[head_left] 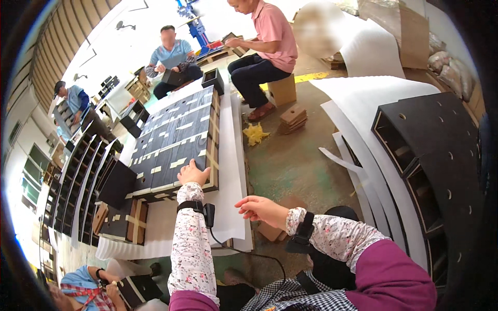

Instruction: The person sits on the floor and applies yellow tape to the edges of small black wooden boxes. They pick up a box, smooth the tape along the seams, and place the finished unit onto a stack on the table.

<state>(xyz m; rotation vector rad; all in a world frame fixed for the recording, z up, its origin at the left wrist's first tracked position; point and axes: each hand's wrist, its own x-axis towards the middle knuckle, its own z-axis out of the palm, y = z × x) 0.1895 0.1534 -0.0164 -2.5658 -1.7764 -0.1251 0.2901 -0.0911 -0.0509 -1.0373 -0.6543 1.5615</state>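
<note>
My left hand (194, 173) is spread at the near right corner of a wide block of black wooden boxes (179, 136) held together with pale masking tape. Its fingers lie over the block's edge; whether they press on it I cannot tell. My right hand (264, 210) hangs in the air to the right of the white foam sheet (228, 207) under the block, its fingers loosely bent and apart, holding nothing. Left of the block's near end stands a black box (117, 181), beside a smaller taped stack (124, 222).
Black boxes (433, 132) stand on white foam at the right. Thin brown boards (293, 119) and a yellow heap (256, 134) lie on the floor. Several people work nearby: one in pink (272, 31) sits ahead, another in blue (85, 295) at the lower left.
</note>
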